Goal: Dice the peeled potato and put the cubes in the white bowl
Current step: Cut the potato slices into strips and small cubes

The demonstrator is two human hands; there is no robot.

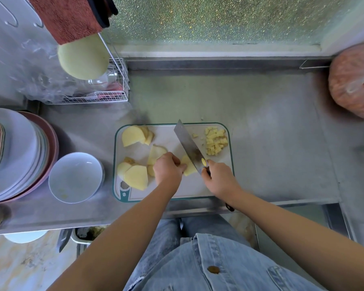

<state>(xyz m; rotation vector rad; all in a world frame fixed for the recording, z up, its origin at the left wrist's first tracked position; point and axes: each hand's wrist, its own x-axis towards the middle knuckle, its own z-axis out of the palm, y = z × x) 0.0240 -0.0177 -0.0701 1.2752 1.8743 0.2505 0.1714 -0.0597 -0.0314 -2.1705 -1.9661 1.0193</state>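
A white cutting board point(170, 192) with a green rim lies on the steel counter. My right hand point(219, 179) grips the handle of a cleaver point(186, 141), whose blade angles up and left across the board. My left hand point(168, 169) holds down a potato slice point(188, 168) right beside the blade. More potato slices lie at the board's top left point(132, 135) and bottom left point(136, 176). A pile of potato cubes point(215, 142) sits at the board's top right. The white bowl point(75, 177) stands left of the board, with nothing in it but a few small specks.
A stack of plates point(15, 152) stands at the far left. A wire rack point(114, 97) with plastic bags sits behind the bowl, with a round green pad point(82, 57) above it. A wrapped pinkish bundle point(353, 80) lies at the far right. The counter's front edge runs just below the board.
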